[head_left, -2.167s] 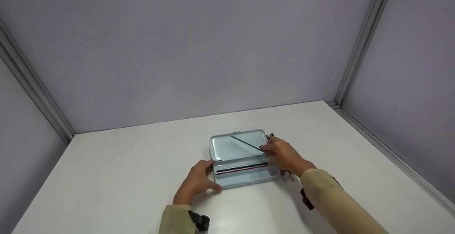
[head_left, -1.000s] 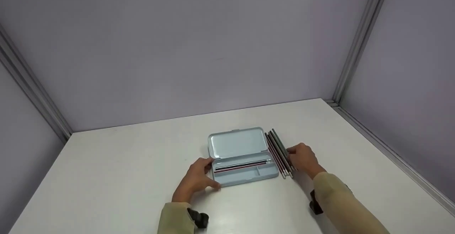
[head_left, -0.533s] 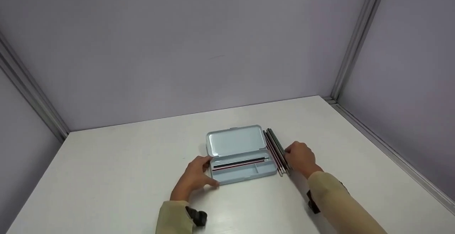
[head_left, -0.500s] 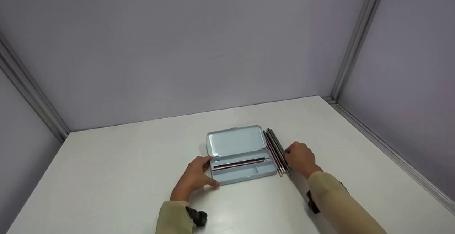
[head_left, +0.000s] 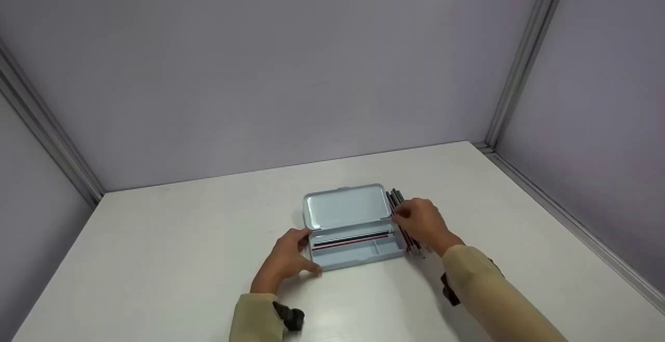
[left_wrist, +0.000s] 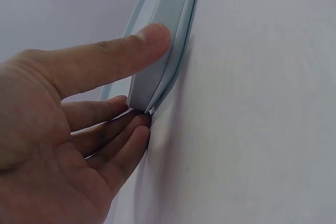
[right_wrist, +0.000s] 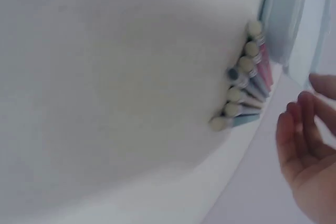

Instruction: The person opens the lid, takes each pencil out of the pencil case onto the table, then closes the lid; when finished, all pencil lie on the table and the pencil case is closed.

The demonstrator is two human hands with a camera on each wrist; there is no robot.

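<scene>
A light blue pencil case point(head_left: 345, 208) lies open mid-table, lid flat at the back, with two or three pencils point(head_left: 353, 240) in its tray. My left hand point(head_left: 286, 259) holds the case's left end. In the left wrist view the thumb point(left_wrist: 113, 56) lies on the case point(left_wrist: 157, 72) and the fingers sit against its lower corner. Several loose pencils point(head_left: 399, 201) lie in a row just right of the case. My right hand point(head_left: 423, 223) hovers over them, fingertips at the row near the lid's corner. The right wrist view shows their eraser ends point(right_wrist: 241, 77) and my right hand point(right_wrist: 307, 150) relaxed, with no pencil seen in it.
The white table point(head_left: 182, 259) stands in a booth with lilac walls on three sides and metal corner posts point(head_left: 524, 66). Each wrist carries a black strap point(head_left: 288, 318).
My right hand laid a pencil in the tray, drew back to the right of the loose row, and has now moved left over the row. The left hand has stayed on the case.
</scene>
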